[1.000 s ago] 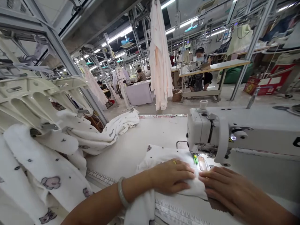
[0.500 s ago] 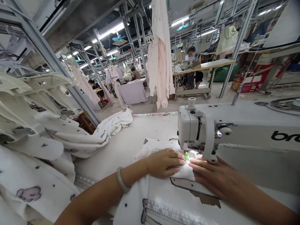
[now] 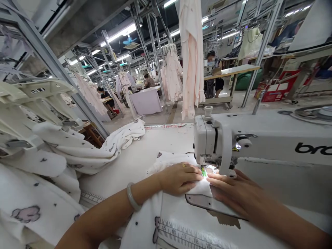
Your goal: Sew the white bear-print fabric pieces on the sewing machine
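Observation:
A white sewing machine head (image 3: 207, 141) stands over the work, its lit needle area (image 3: 204, 172) between my hands. My left hand (image 3: 178, 179), with a pale bangle (image 3: 132, 197) on the wrist, presses a white printed fabric (image 3: 171, 166) flat just left of the needle. My right hand (image 3: 233, 192) lies on the same fabric to the right, under the machine's front. Below it shows a grey-edged fabric piece (image 3: 199, 202) with a brown layer (image 3: 224, 218) beneath. The fabric directly under the needle is hidden by the presser foot and my fingers.
A heap of printed white fabric (image 3: 33, 183) lies left on the white sewing table (image 3: 129, 173), below a cream plastic rack (image 3: 33, 103). A measuring scale (image 3: 181, 235) runs along the table's front. Pale pink garments (image 3: 192, 58) hang ahead, and a co-worker (image 3: 211, 60) sits beyond.
The view has swung, so the machine sits further left in the picture. My hands have closed in around the needle, and more of the grey-edged piece now shows below them.

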`<action>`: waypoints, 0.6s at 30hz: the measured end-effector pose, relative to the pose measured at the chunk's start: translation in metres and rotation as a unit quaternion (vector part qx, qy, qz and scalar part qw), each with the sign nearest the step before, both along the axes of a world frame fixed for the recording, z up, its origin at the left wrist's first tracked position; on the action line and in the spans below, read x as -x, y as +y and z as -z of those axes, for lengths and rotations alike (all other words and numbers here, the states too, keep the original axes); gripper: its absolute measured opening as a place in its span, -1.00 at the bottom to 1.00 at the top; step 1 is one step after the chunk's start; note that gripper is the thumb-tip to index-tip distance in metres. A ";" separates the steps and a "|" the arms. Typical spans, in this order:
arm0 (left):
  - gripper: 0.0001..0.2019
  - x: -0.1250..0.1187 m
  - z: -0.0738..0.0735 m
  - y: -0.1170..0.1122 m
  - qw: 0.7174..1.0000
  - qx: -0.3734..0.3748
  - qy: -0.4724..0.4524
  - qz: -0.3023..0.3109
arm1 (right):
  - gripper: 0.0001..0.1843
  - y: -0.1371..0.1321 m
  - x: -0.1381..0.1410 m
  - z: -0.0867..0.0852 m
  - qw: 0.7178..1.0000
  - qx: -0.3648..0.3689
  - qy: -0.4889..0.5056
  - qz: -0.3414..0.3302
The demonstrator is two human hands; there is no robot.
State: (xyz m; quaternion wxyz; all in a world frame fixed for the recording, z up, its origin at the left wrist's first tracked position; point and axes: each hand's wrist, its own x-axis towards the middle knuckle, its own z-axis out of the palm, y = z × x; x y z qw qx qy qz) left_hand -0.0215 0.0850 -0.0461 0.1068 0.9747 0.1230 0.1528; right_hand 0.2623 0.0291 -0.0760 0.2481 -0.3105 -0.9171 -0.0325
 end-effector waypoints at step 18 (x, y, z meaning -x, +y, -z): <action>-0.61 -0.002 0.000 -0.038 0.997 -0.024 0.050 -0.055 | -0.63 -0.001 -0.004 -0.010 0.999 0.011 -0.008 -0.029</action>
